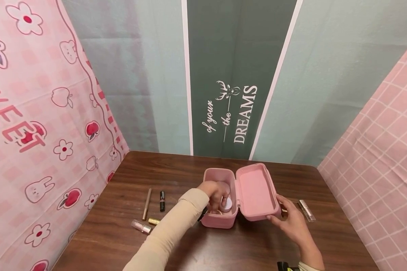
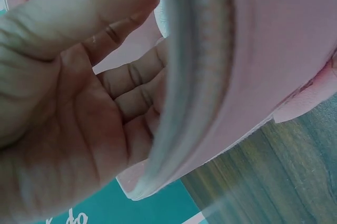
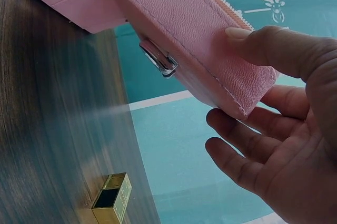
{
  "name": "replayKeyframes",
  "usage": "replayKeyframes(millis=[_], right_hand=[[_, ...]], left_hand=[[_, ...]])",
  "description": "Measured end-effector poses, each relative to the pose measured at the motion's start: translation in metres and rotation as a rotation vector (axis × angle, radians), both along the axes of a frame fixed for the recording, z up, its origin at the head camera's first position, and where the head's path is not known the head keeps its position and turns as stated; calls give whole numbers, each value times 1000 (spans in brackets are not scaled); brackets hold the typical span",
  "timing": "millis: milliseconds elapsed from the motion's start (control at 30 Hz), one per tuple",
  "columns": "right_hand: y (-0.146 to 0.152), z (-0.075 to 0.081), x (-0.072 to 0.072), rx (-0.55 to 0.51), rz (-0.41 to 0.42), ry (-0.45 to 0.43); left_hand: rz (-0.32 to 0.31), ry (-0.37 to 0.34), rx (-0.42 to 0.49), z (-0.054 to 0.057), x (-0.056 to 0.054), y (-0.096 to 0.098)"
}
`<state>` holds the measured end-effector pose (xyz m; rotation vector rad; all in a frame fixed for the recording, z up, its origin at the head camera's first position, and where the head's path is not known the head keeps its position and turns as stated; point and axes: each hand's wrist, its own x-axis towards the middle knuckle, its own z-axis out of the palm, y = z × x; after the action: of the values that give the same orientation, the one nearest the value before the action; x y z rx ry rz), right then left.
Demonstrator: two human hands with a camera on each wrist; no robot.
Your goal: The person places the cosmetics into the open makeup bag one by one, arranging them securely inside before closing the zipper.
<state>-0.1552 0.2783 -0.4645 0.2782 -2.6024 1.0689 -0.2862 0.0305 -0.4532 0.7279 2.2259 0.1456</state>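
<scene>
A small pink zippered cosmetic case [image 1: 220, 222] stands on the table with its lid [image 1: 256, 192] swung open to the right. My left hand [image 1: 217, 195] reaches inside, fingers bent down beside a round, pale compact-like disc [image 1: 227, 205]. In the left wrist view the case wall [image 2: 274, 40] hides the fingertips of the left hand [image 2: 89, 82], so I cannot tell whether they pinch the disc. My right hand [image 1: 291, 218] holds the lid's near right corner. In the right wrist view its thumb [image 3: 263, 42] lies on the lid's side, with fingers underneath.
Left of the case lie a slim brown-gold pencil [image 1: 147, 205], a black lipstick tube [image 1: 162, 201], a gold tube [image 1: 153, 221] and a clear-capped pink tube [image 1: 141, 227]. A small shiny rectangular tube [image 1: 306, 210] lies at the right. Printed cloths hang around the wooden table [image 1: 169, 162].
</scene>
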Motion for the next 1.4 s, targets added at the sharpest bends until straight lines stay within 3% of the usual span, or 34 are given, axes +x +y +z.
replayKeyframes(millis=[67,200,267,333,433,500,600,733,933,1067,1200,1400], right_hand=[[0,1,-1,-3,2,-3],[0,2,-2,-1,1,-1],[0,2,-2,3,1,7],[-1,1,-1,8,2,19],[-2,0,-1,10,5,33],[-2,0,-2,9,7,38],[-2,0,-2,9,10,48],[-2,0,-2,9,13,54],[0,-1,1,31,10,49],[2,-2,3,45,-1,58],[2,-2,2,34,-1,63],[-1,-2,1,30,-7,70]], left_hand=[[28,-21,19,4,2,-2],[-18,40,39,3,-1,0],[-59,128,39,-19,-11,3],[-56,192,48,-17,-10,4],[9,261,82,-12,-4,1],[72,268,111,15,10,-4],[103,304,142,22,16,-9],[82,337,155,24,18,-13],[99,366,160,24,26,-16],[81,473,164,25,32,-19],[107,592,168,27,39,-27],[144,672,183,25,47,-41]])
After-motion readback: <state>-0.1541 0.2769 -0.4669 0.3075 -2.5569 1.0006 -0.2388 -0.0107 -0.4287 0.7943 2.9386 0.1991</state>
